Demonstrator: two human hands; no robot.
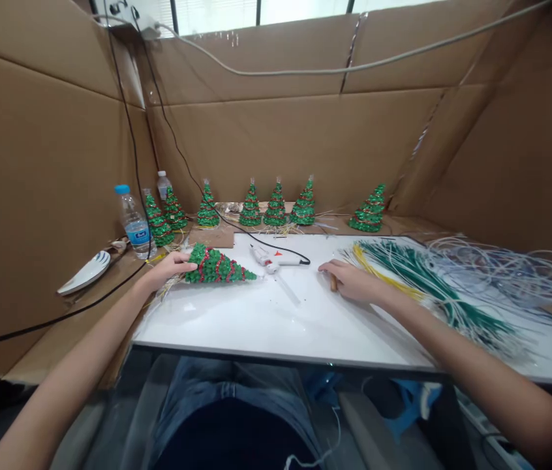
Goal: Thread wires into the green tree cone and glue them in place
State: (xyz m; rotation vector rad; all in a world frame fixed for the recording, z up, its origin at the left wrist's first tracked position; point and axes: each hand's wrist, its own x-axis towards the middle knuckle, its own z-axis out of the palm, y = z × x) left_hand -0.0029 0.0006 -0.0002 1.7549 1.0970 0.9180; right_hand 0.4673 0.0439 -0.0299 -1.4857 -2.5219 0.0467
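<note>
Brn cardbd walls (266, 143) round wht tbl (237, 320) — bright window (217, 12) behind.

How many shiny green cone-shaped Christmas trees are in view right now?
8: one tree lies on its side in the left hand; seven trees stand behind: two beside the blue-capped clear plastic bottle, one farther right, three mid-row, one far right.

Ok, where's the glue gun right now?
The glue gun lies near the middle of the head view on the white tabletop, between the right hand and the green tree at the left hand.
</note>
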